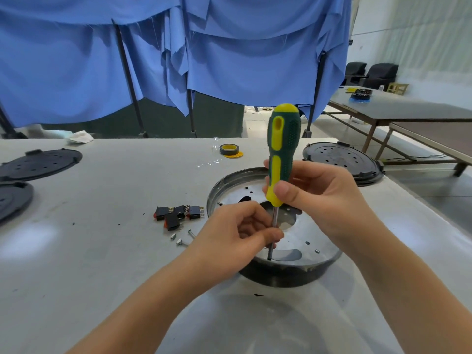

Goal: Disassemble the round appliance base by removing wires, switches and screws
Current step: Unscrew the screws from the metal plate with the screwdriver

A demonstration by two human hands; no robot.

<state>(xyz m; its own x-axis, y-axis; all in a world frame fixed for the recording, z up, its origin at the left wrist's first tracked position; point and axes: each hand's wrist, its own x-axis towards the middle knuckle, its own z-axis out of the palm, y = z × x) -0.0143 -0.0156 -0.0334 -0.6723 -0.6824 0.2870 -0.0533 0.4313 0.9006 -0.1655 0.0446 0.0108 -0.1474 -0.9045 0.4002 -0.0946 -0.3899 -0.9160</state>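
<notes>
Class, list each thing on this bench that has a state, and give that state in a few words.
Round appliance base: open side up, on the table.
Screwdriver: upright, tip down in the base.
Right hand: grips the handle.
Left hand: pinches the shaft.
Switches: removed, clustered on the table.
Screws: out, loose beside the base.
Tape roll: lying flat.

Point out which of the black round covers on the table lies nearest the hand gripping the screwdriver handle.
The black cover at the table's right edge, just behind the right hand; the other two lie far left.
</notes>
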